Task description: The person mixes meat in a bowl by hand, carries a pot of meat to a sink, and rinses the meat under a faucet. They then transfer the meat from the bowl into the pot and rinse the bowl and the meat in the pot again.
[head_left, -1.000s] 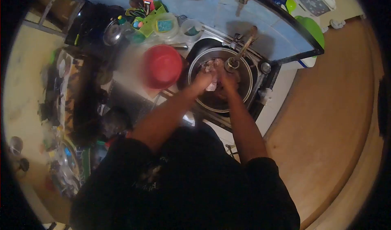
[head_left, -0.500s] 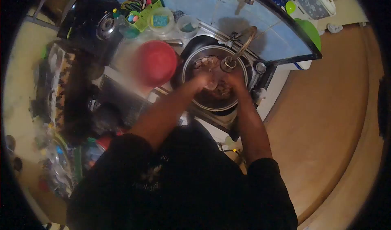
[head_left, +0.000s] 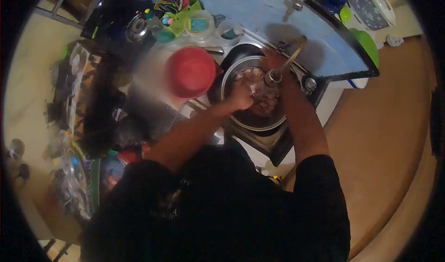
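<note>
A round pot or basin (head_left: 228, 79) with a pale rim sits in the dark sink, holding pinkish-brown pieces that look like raw meat (head_left: 265, 105) in liquid. My left hand (head_left: 241, 97) is closed in a fist over the left part of the basin, against the meat; what it grips, if anything, is hidden. Beyond the basin's far rim, my right hand (head_left: 274, 60) reaches toward the tap's base with fingers stretched out, partly behind the tap. The tap's flexible spout (head_left: 291, 58) ends in a round head (head_left: 273, 78) above the basin.
Left of the sink stands a red bowl (head_left: 191, 73). Behind it are a clear tub with a sponge (head_left: 198, 25), another clear tub (head_left: 229, 31) and a green utensil basket (head_left: 185, 18). A drain fitting (head_left: 309, 84) lies right of the basin.
My right hand has left the meat in the basin and moved away from me toward the tap's base. My left hand stays over the basin, now in a fist. The view has shifted slightly.
</note>
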`<state>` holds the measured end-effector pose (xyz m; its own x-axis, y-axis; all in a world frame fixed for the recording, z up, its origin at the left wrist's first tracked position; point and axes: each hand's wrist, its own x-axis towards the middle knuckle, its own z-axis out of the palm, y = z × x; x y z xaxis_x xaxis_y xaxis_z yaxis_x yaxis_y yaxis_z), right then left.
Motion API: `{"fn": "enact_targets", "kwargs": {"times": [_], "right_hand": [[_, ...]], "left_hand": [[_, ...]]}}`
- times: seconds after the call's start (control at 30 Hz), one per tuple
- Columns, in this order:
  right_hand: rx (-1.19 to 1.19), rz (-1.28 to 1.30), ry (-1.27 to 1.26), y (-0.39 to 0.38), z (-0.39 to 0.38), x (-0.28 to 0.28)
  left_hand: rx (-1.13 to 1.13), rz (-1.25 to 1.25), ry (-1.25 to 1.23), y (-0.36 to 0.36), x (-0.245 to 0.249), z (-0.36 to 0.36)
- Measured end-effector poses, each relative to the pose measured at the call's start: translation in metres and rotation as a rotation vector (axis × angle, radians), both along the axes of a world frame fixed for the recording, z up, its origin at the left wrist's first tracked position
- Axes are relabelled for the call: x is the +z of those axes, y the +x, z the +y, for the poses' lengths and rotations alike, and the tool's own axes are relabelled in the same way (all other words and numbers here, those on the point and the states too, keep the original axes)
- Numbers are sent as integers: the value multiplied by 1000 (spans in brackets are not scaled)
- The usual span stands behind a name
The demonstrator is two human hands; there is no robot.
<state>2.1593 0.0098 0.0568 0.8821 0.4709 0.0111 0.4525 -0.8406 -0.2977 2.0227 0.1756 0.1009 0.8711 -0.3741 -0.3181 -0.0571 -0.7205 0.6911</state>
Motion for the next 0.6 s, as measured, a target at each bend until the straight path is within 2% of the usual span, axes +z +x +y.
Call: {"fn": "enact_targets", "kwargs": {"times": [0.03, 0.1, 0.13, 0.2, 0.23, 0.3, 0.33, 0.37, 0.4, 0.43, 0.47, 0.5, 0.53, 0.6], "right_hand": [[12, -3, 5, 4, 5, 14], [139, 79, -302, 12, 14, 37], [157, 71, -305, 14, 18, 43], [-70, 233, -240, 14, 25, 54], [-50, 222, -250, 14, 27, 48], [-225, 47, -185, 16, 22, 20], [-203, 46, -195, 14, 13, 16], [-68, -102, -271, 13, 3, 12], [64, -252, -340, 11, -2, 8], [75, -256, -345, 12, -3, 2], [-195, -189, -42, 12, -6, -4], [-465, -116, 265, 10, -11, -11], [-465, -122, 260, 8, -20, -19], [-96, -355, 651, 3, -36, -33]], "left_hand": [[12, -3, 5, -3, -9, 1], [1, -165, 167, -8, -46, -3], [20, -169, 166, -11, -56, -5], [56, -246, 143, -14, -71, -8], [79, -252, 138, -15, -78, -9], [86, -294, 164, -16, -91, -9], [109, -290, 159, -18, -108, -8], [53, -285, 169, -20, -128, -5], [-8, -284, 180, -20, -118, -1], [4, -285, 176, -14, -107, 1], [-168, -206, 238, -6, -47, 9], [-345, -127, 299, -4, -10, 16], [-345, -132, 294, -11, -6, 23], [341, 342, -455, -34, 0, 47]]}}
